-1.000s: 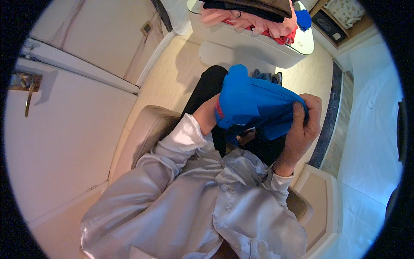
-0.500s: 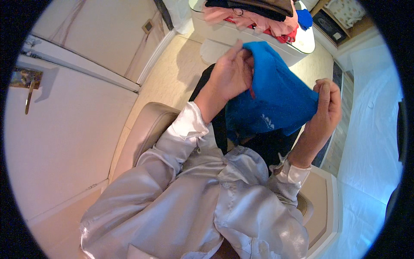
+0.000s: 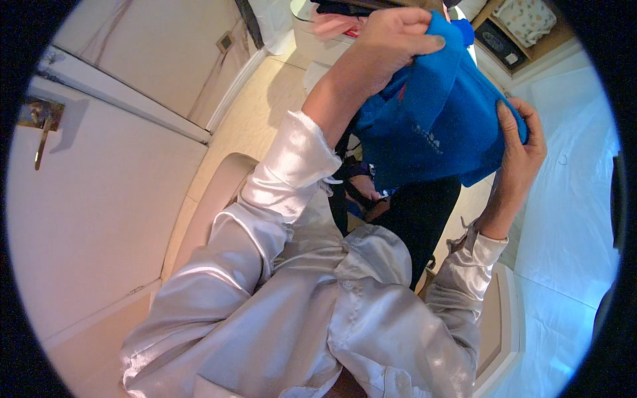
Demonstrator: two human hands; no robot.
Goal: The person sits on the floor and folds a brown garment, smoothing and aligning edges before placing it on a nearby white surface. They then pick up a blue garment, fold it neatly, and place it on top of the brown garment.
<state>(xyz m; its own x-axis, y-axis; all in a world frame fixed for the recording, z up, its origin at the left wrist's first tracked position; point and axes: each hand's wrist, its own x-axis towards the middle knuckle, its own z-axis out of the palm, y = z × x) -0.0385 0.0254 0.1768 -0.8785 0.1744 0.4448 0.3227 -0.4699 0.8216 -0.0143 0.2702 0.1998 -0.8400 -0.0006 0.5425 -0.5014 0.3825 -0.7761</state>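
A blue garment point(image 3: 424, 126) with a small white mark and a bit of red inside hangs stretched between my two hands, over my black-clad legs point(image 3: 424, 212). My left hand point(image 3: 391, 50) is closed on its upper left edge, thumb and fingers pinching the cloth. On the other side my right hand point(image 3: 524, 136) grips the upper right edge, thumb in front and fingers behind. Folds hide what kind of garment it is. Below it my feet show partly, with dark straps.
Beyond the garment stands a white rounded table point(image 3: 312, 36) with a pile of pink, red and dark clothes point(image 3: 335, 25). To the left is a white door point(image 3: 106, 212) with a metal handle. Clear plastic sheeting point(image 3: 564, 186) hangs at the right. Beside me is a beige chair arm point(image 3: 225, 176).
Both hands have lifted the garment farther up and to the right. My left hand has turned over, its back now showing, and now covers part of the clothes pile.
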